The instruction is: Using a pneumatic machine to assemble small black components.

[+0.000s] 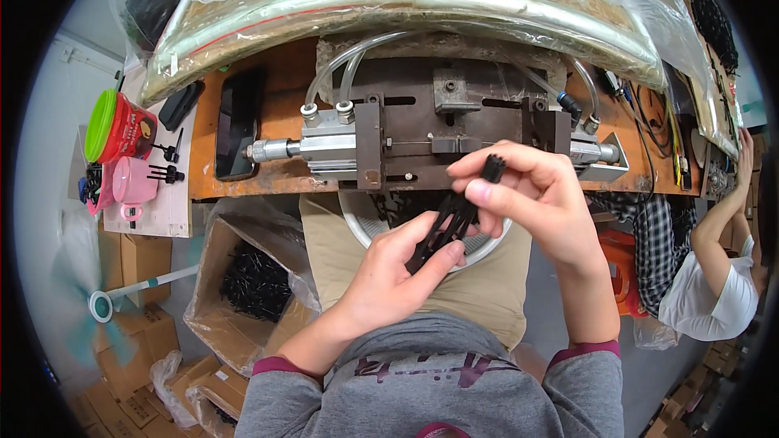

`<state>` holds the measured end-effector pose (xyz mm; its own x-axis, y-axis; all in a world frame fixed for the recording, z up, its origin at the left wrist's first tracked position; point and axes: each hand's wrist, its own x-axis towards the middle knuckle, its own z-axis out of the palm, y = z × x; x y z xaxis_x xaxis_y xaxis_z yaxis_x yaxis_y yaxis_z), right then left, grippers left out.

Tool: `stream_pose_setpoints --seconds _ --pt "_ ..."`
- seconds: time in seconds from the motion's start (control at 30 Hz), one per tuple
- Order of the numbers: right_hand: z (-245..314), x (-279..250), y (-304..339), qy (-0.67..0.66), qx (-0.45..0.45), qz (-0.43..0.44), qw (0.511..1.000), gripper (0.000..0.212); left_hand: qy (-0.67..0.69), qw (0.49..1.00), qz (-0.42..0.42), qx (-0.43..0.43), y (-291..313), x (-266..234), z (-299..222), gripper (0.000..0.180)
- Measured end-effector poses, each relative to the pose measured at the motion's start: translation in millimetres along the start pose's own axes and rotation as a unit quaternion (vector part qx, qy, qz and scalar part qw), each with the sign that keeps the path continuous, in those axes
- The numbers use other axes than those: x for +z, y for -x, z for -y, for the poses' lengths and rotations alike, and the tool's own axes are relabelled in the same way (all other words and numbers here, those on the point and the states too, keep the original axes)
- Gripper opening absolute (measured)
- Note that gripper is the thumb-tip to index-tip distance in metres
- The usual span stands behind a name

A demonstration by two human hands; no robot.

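My left hand (389, 272) is closed round a bundle of thin black plastic stems (443, 231) in front of the machine. My right hand (540, 199) pinches one black plastic piece with a toothed, crown-like head (492, 165) between thumb and fingers, just above the bundle. Below both hands a round white basket (354, 219) rests on my lap, with black pieces in it. Just beyond my fingers stands a dark metal fixture (406, 118), with a small black block (454, 146) at its middle and an air cylinder (331, 146) on its left.
A phone (235, 126), red tub (134, 126) and pink cup (134, 181) lie left. A plastic-lined box of black pieces (251, 276) stands on the floor. Plastic-covered shelf (406, 4) spans the back. A co-worker (714, 292) sits right. Clear air hoses (349, 57) loop over the machine.
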<state>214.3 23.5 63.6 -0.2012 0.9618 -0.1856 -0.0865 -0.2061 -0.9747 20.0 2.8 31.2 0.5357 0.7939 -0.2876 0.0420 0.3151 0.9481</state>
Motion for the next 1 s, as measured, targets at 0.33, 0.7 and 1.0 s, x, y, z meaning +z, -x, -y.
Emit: stream_pose_setpoints --seconds 0.33,0.7,1.0 --pt "-26.0 -9.0 5.9 0.081 -0.263 -0.151 0.95 0.027 0.237 0.971 0.014 -0.03 -0.3 -13.9 22.6 0.029" --pt "-51.6 2.0 11.4 0.432 -0.341 -0.083 0.831 0.026 0.329 0.943 0.023 0.051 7.5 -20.9 33.6 0.028" --pt "-62.8 10.1 5.3 0.57 -0.328 -0.126 0.743 0.016 0.256 0.959 -0.062 0.102 7.6 -12.8 27.7 0.036"
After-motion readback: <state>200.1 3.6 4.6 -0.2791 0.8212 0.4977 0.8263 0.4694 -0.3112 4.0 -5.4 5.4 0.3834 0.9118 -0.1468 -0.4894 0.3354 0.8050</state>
